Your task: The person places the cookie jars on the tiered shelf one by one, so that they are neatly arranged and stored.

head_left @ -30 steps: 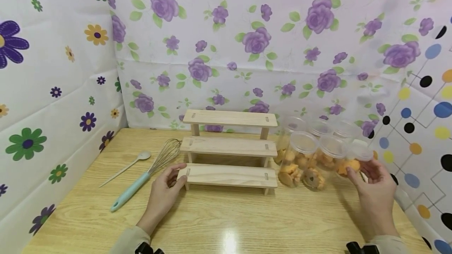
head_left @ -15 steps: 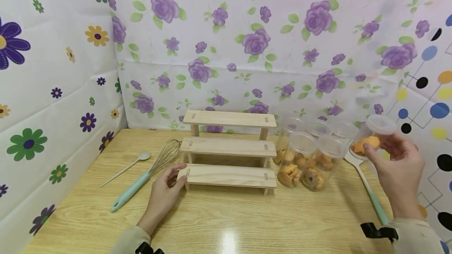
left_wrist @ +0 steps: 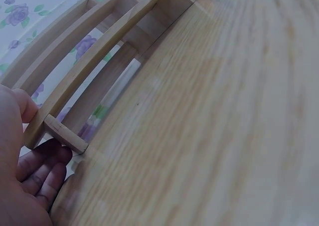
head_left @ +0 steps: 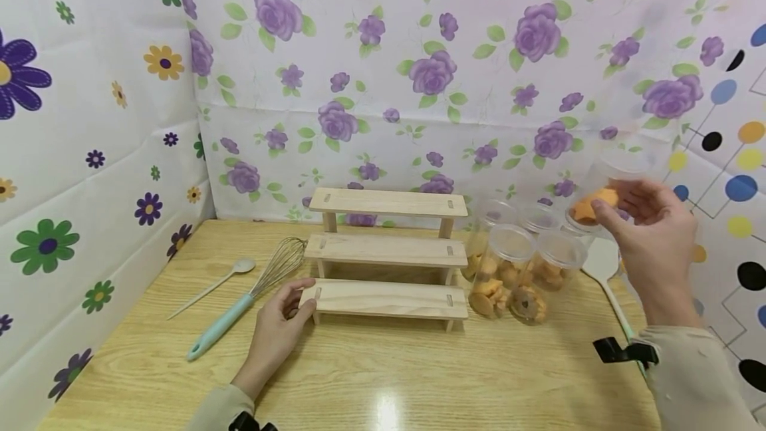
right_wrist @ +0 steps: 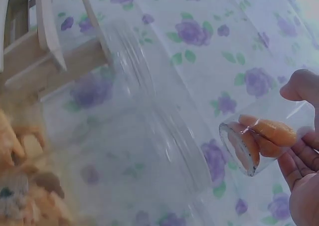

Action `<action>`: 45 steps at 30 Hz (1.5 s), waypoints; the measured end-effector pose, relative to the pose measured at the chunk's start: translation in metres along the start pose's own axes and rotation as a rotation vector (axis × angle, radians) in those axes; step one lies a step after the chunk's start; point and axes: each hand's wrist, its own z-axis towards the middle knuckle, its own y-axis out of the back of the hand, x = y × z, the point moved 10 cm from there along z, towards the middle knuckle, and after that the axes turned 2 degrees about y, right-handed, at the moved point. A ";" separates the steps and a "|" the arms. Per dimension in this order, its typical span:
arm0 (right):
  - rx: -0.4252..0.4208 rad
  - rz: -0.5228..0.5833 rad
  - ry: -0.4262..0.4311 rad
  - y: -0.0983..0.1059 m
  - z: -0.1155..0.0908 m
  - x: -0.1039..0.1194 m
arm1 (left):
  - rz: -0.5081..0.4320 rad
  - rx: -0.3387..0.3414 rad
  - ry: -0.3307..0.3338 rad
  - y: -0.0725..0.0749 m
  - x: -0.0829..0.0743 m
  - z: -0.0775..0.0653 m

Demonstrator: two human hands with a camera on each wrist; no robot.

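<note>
A three-tier wooden shelf stand (head_left: 385, 298) stands mid-table. My left hand (head_left: 280, 324) grips the left end of its lowest tier; in the left wrist view the thumb lies on the board and the fingers are below, beside the leg (left_wrist: 66, 134). At the back right, my right hand (head_left: 655, 238) holds up a clear lidded jar (head_left: 592, 205) with orange cookies in its bottom. The right wrist view shows this jar (right_wrist: 264, 136) tilted, thumb on one side and fingers on the other. Several similar jars (head_left: 511, 245) stand together right of the stand, partly hiding one another.
Left of the stand lie a whisk (head_left: 239, 314) with a pale blue handle and a thin light spoon (head_left: 224, 278). A white turner (head_left: 601, 261) lies on the right, its handle partly behind the right sleeve. Patterned cloth (head_left: 389, 85) hangs around the table.
My right hand has lifted the jar off the table, first rightward, then up and back leftward. The turner beneath has come into view. My left hand keeps its hold on the stand.
</note>
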 end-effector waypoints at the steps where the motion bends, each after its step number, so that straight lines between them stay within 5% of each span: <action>1: 0.013 0.039 -0.001 -0.006 0.001 0.001 | 0.000 0.001 0.000 0.000 0.000 0.000; 5: 0.069 0.154 0.018 -0.034 0.004 0.006 | 0.005 0.002 0.002 0.000 0.000 0.000; 16: 0.220 0.104 0.142 -0.125 -0.002 0.037 | 0.003 0.000 -0.001 0.000 0.001 0.000; 36: 0.467 0.273 0.054 -0.272 -0.033 0.043 | 0.005 -0.013 0.005 0.000 0.002 -0.002; 45: 0.493 0.395 0.071 -0.321 -0.044 0.059 | -0.008 -0.007 0.008 -0.002 0.000 0.000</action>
